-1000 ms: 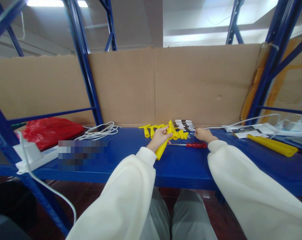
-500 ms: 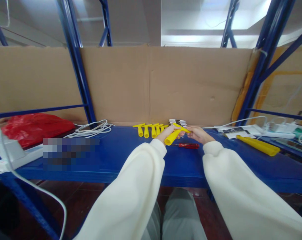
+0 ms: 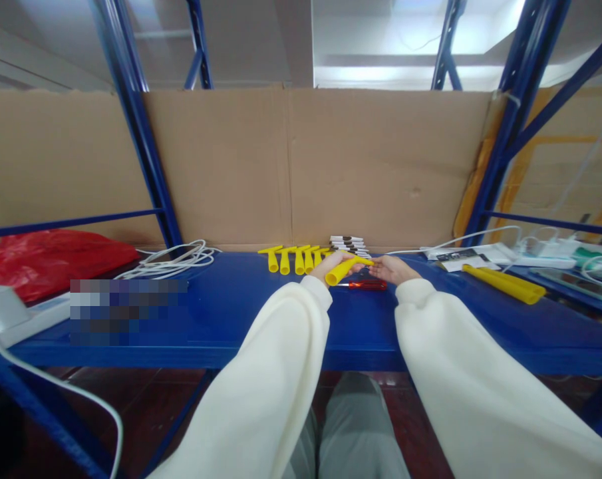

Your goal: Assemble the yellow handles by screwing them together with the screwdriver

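1. The left hand (image 3: pixel 324 268) has its fingers curled closed around a yellow T-shaped piece (image 3: pixel 341 271), whose open round end faces down toward the wearer.
2. The right hand (image 3: pixel 394 270) has its fingertips drawn together at the piece's crossbar end. At this size I cannot tell whether they pinch the crossbar, hold something small, or merely touch.
3. What has changed: a second ago the right hand was apart, low over the shelf beyond the screwdriver's handle; now it meets the left at the piece. For the work, that appears to mean a shift from reaching aside to two-handed handling of this one piece.
4. The piece is held above the blue shelf (image 3: pixel 221 309), just behind a screwdriver (image 3: pixel 367 285) with a red handle, which lies free of both hands.
5. To the left of the hands, similar yellow pieces (image 3: pixel 299 262) lie in a row; behind them is a stack of black-and-white items (image 3: pixel 347 241).
6. Farther right lies a long yellow part (image 3: pixel 505 284), well apart.
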{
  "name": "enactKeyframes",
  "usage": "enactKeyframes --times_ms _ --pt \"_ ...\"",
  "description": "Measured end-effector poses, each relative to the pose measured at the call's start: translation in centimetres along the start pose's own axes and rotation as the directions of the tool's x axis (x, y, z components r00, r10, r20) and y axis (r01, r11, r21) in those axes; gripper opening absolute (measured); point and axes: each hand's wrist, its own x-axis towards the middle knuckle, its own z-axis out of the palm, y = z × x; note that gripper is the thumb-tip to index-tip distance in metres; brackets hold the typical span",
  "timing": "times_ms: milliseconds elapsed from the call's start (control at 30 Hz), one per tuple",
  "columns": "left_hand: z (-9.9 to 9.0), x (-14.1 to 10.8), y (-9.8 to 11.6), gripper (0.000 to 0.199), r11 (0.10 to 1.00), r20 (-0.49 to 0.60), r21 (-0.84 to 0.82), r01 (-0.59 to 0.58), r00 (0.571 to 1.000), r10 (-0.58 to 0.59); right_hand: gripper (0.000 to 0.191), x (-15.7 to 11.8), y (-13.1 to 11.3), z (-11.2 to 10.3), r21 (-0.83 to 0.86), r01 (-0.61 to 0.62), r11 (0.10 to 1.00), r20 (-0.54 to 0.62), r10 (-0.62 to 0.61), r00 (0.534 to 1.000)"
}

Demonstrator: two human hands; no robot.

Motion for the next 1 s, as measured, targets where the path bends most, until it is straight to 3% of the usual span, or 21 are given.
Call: enactKeyframes --times_ms 167,367,533,733,1000 --pt "-1.1 -2.1 2.1 0.021 0.998 0.051 0.065 0.006 0.999 -0.01 0.024 -0.7 -0.5 0.0 0.091 -0.026 0.995 0.098 0.017 0.995" --pt "-4.0 -5.1 3.3 0.025 1.0 0.118 0.026 -0.015 0.993 0.012 0.018 -0.7 -0.4 -0.1 0.122 0.093 0.988 0.304 -0.127 0.944" --pt "-5.5 -7.1 2.5 0.02 0.999 0.094 -0.002 -0.05 0.994 0.05 0.014 -1.0 -0.1 0.8 0.09 0.136 0.987 0.362 -0.16 0.918" --pt "-5.4 -7.9 0.8 0.018 0.999 0.006 -0.026 -0.029 1.0 0.029 0.015 -1.8 0.2 1.0 -0.026 0.156 0.987 0.432 -0.13 0.893" --pt "-5.0 -8.1 -0.1 0.02 0.99 0.051 -0.11 -0.087 0.994 0.093 0.012 -2.5 -0.1 1.1 -0.071 0.196 0.978 0.374 -0.156 0.914"
